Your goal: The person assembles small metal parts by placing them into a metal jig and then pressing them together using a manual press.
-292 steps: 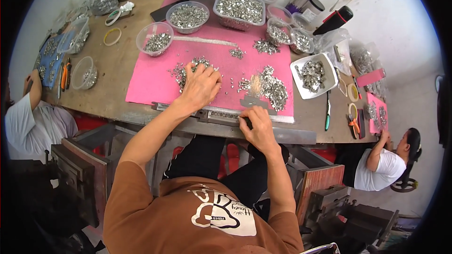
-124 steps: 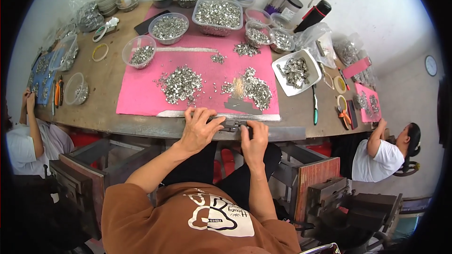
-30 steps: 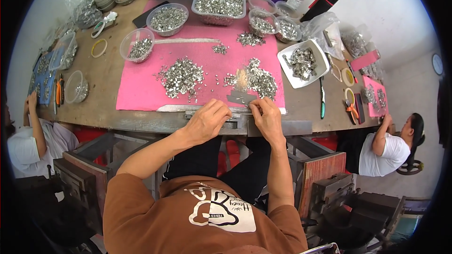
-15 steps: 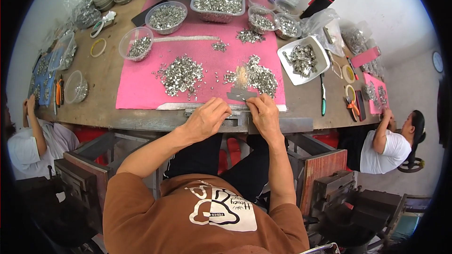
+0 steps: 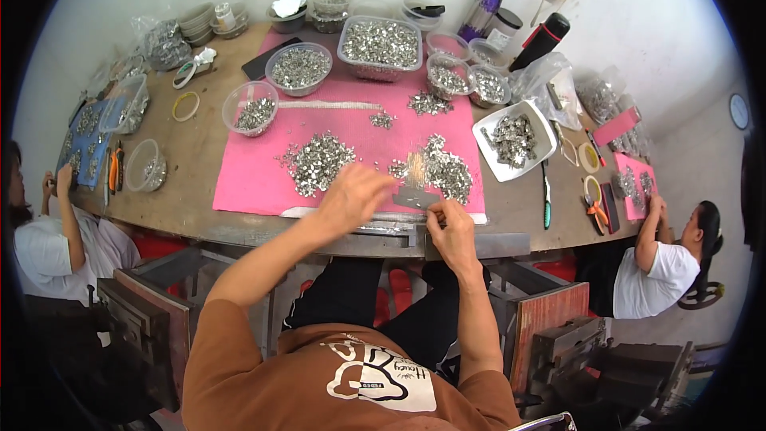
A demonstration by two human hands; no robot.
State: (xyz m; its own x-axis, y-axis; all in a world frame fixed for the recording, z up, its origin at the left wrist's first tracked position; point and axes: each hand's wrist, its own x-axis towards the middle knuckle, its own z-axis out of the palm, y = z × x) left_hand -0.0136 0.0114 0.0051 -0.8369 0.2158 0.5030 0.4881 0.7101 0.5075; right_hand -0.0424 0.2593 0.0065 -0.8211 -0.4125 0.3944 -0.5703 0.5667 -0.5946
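Lettering (image 5: 408, 361) marks the brown shirt (image 5: 263, 383); left hand (image 5: 357, 198) over pink mat (image 5: 255, 168).

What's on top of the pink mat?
Mainly loose piles of silvery metal pieces, a flat grey plate and clear plastic tubs. Anything behind the left hand or beneath the piles is hidden.

Worktable (image 5: 185, 168) had a brown, smudged top. Pink mat (image 5: 254, 179) covered its middle, bearing heaps of small silvery pieces (image 5: 319, 164) and a flat grey plate (image 5: 411, 198) near the front edge. To the left lay a blue mat (image 5: 78, 141), orange-handled pliers (image 5: 120, 164) and a clear tub (image 5: 139, 166); to the right, a white dish (image 5: 545, 141) and a slim green-and-white brush (image 5: 546, 201).
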